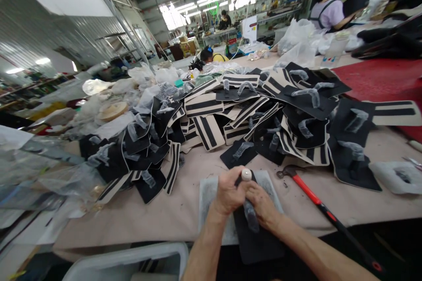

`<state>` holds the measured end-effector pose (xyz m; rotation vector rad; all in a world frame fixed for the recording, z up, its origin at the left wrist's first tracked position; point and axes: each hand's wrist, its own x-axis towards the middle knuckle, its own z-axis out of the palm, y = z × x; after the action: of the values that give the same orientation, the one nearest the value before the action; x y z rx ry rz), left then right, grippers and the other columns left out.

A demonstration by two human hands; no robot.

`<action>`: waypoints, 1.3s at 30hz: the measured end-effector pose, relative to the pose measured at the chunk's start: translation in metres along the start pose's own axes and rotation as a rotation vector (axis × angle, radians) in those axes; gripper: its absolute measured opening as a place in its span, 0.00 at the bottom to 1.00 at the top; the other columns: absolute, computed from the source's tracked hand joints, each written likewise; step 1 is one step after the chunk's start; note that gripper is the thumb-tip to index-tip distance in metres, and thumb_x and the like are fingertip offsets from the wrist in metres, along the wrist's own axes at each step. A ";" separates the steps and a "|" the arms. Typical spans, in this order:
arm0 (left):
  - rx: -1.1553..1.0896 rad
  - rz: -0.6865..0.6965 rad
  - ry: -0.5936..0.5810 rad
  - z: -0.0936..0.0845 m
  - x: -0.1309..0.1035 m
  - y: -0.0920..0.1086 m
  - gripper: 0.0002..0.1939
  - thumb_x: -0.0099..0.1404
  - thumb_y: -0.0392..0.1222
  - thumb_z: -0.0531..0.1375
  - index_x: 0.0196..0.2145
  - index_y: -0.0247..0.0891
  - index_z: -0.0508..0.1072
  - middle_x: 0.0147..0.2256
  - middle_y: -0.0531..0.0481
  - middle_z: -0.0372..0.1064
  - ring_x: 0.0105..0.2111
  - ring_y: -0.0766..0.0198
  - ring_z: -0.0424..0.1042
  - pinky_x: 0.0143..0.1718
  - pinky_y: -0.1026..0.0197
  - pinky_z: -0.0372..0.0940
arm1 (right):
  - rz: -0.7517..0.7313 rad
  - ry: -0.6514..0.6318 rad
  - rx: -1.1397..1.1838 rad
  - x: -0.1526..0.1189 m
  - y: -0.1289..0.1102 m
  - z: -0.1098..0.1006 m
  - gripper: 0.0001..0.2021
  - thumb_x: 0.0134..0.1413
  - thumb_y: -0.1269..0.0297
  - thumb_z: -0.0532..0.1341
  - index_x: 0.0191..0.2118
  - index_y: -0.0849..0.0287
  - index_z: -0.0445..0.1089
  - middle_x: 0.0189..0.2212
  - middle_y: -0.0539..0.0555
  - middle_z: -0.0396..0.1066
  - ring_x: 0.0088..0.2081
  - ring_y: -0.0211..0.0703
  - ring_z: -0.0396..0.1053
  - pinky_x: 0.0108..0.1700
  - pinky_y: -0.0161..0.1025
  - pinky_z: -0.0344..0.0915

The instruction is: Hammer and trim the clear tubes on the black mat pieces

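Both hands meet over a black panel (259, 241) that lies on a whitish board (206, 202) at the table's near edge. My left hand (231, 191) is closed around a tool with a pale round knob (246, 174) on top; its lower part is hidden by the fingers. Against it, my right hand (260, 199) is also closed, over the panel near a plastic-wrapped handle (251, 217); what its fingers hold is hidden. A hammer with a red and black shaft (308, 189) rests to the right of the board.
Black panels with wrapped handles (244, 150) and striped beige pieces (208, 132) are heaped behind the hands. Plastic bags (99, 101) cover the left. A grey bin (128, 254) stands below at the front left. A red sheet (379, 79) lies right. People sit farther back.
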<state>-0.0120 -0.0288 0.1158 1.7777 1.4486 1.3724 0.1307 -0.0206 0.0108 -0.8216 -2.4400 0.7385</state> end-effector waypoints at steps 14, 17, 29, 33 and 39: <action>-0.299 -0.448 0.582 -0.017 -0.020 -0.046 0.15 0.60 0.48 0.68 0.38 0.34 0.75 0.32 0.49 0.77 0.32 0.61 0.78 0.37 0.62 0.73 | 0.436 -0.015 -0.302 -0.009 -0.020 -0.053 0.23 0.62 0.63 0.54 0.61 0.65 0.60 0.38 0.62 0.76 0.37 0.54 0.75 0.38 0.44 0.64; -0.390 -0.493 0.537 -0.003 -0.023 -0.061 0.15 0.60 0.49 0.67 0.37 0.34 0.75 0.32 0.49 0.77 0.32 0.62 0.78 0.37 0.61 0.73 | 0.509 -0.021 -0.180 -0.022 -0.027 -0.031 0.31 0.62 0.61 0.54 0.68 0.65 0.48 0.35 0.61 0.78 0.35 0.55 0.76 0.36 0.45 0.66; -0.587 -0.524 0.240 0.062 -0.014 -0.086 0.14 0.62 0.48 0.65 0.40 0.36 0.72 0.36 0.46 0.78 0.35 0.60 0.79 0.41 0.58 0.72 | 0.556 -0.046 -0.053 -0.025 -0.014 -0.022 0.17 0.62 0.59 0.53 0.53 0.59 0.65 0.29 0.56 0.76 0.31 0.50 0.75 0.33 0.40 0.63; -0.557 -0.515 0.249 0.069 -0.019 -0.095 0.13 0.64 0.48 0.64 0.41 0.36 0.71 0.37 0.47 0.77 0.36 0.59 0.79 0.42 0.58 0.72 | 0.476 -0.004 -0.029 -0.017 -0.002 -0.022 0.17 0.64 0.60 0.50 0.53 0.62 0.65 0.32 0.58 0.77 0.32 0.50 0.75 0.34 0.41 0.62; -0.532 -0.542 0.295 0.063 -0.020 -0.099 0.17 0.63 0.53 0.64 0.41 0.36 0.70 0.37 0.45 0.77 0.35 0.59 0.80 0.41 0.57 0.73 | 0.479 -0.033 -0.095 -0.002 0.001 -0.021 0.15 0.63 0.61 0.51 0.50 0.62 0.67 0.30 0.58 0.77 0.31 0.49 0.75 0.33 0.40 0.60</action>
<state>0.0008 0.0003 0.0008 0.8034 1.3896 1.5585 0.1452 -0.0140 0.0253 -1.4704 -2.3403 0.8073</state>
